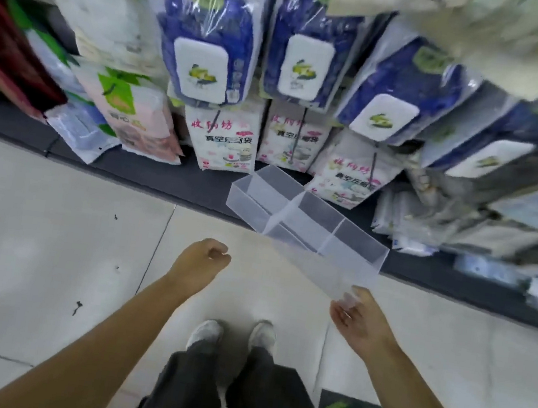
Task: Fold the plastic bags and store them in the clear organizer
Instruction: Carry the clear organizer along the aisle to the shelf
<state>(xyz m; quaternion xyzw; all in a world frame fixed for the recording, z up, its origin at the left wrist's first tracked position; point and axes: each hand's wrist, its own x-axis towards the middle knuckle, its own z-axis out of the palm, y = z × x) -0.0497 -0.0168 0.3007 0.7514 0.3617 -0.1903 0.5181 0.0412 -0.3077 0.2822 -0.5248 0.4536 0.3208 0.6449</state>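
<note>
The clear, rectangular, partitioned plastic organizer (308, 218) is held aloft before the dark shelf base (161, 176), pinched at its near end by the right hand (360, 317), presumably for carrying; the left hand (206, 260) hangs loosely curled, empty.
</note>
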